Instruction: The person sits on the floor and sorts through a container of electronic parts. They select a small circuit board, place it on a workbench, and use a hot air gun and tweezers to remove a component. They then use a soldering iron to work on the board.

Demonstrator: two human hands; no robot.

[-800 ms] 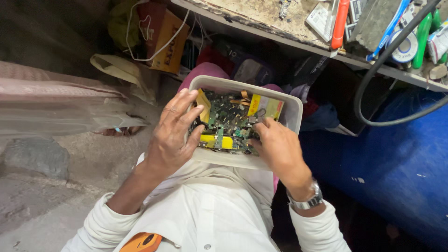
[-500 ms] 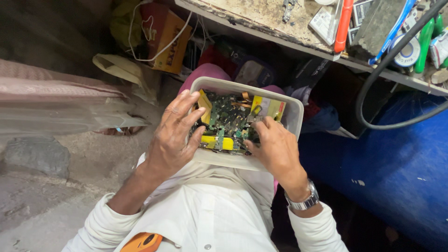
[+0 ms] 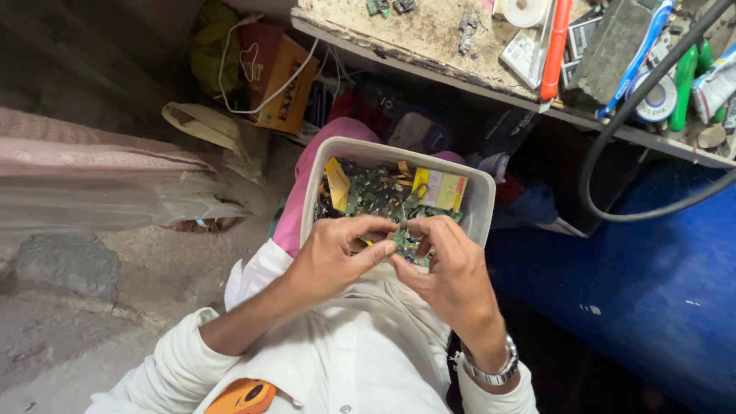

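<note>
Fingertips of both hands pinch together over a small green circuit-board piece (image 3: 402, 234), held just above the heap so it can be turned and looked over. The left hand (image 3: 337, 257) curls in from one side, the right hand (image 3: 452, 268), a metal wristwatch (image 3: 491, 368) on its wrist, closes from the other. Below sits the pale rectangular plastic tub (image 3: 479, 201) of green boards and yellow parts, resting on the lap for easy reach. Ahead, a cluttered wooden workbench (image 3: 429, 38) overhangs, with a black cable (image 3: 606, 146) looping down and a blue drum (image 3: 652, 284) crowding the right.
</note>
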